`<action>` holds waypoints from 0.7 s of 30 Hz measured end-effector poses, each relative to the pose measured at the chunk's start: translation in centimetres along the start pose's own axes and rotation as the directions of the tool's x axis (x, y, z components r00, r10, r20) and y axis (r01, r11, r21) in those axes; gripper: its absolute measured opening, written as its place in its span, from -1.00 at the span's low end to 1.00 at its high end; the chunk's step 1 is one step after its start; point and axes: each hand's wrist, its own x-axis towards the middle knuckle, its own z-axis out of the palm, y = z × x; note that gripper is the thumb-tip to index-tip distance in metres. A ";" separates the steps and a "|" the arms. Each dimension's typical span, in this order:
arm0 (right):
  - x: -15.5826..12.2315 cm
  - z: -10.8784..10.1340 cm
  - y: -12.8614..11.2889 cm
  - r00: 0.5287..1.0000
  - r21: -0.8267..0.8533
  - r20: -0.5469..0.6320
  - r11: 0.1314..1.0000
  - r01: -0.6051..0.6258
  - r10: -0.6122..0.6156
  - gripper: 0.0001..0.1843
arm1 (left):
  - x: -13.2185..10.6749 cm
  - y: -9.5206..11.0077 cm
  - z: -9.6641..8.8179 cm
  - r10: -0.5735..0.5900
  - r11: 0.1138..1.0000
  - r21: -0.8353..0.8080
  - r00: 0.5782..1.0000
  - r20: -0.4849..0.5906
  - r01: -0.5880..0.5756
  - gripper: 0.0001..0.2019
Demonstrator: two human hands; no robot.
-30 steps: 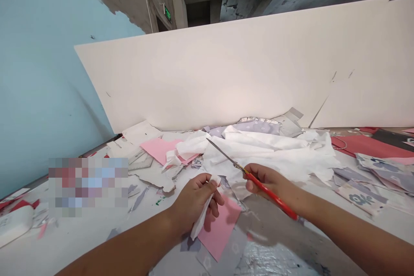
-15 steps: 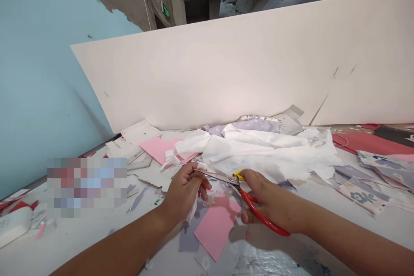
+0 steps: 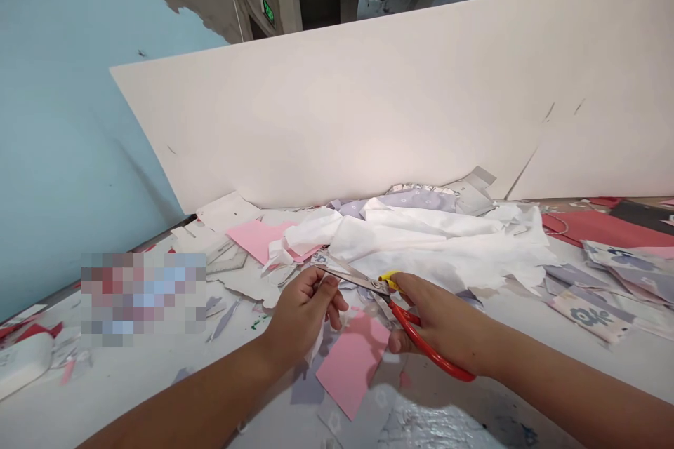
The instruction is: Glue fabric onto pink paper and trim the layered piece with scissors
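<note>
While left-hand fingers (image 3: pixel 327 292) pinch one white scrap (image 3: pixel 316 345), right-hand fingers (image 3: pixel 415 289) grip one pair of red scissors (image 3: pixel 421 340).

Crumpled white fabric (image 3: pixel 437 245) blocks forward reach (pink paper (image 3: pixel 257 240) beside it).

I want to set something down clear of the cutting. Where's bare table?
Bare white tabletop shows left of the left hand; another patch lies right of the red-handled scissors, between the white cloth and floral paper scraps. Pink paper crowds the spot below the right hand.
</note>
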 end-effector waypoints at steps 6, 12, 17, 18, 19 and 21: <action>0.1 0.4 0.4 0.998 -0.042 -0.020 0.998 0.050 -0.051 -0.47 | 0.2 -0.2 -0.2 0.014 0.999 0.032 0.999 -0.032 -0.013 -0.74; -0.1 0.8 0.6 0.998 -0.068 -0.033 0.997 0.046 -0.048 -0.53 | 0.1 -0.2 -0.1 0.027 0.998 0.064 0.999 -0.046 -0.024 -0.75; -0.3 0.8 0.4 0.999 -0.071 -0.010 0.997 0.031 -0.031 -0.59 | 0.0 -0.2 -0.1 0.065 0.991 0.122 0.996 -0.066 -0.057 -0.78; -0.3 0.8 0.4 1.000 -0.075 -0.009 0.997 0.025 -0.026 -0.60 | -0.1 -0.2 -0.1 0.073 0.989 0.138 0.995 -0.071 -0.062 -0.79; -0.3 0.9 0.4 1.000 -0.076 -0.012 0.997 0.024 -0.024 -0.61 | -0.1 -0.2 -0.1 0.075 0.986 0.155 0.994 -0.075 -0.063 -0.79; -0.2 1.1 0.6 0.999 -0.071 -0.017 0.997 0.030 -0.031 -0.61 | -0.1 -0.3 -0.1 0.071 0.979 0.196 0.994 -0.081 -0.054 -0.78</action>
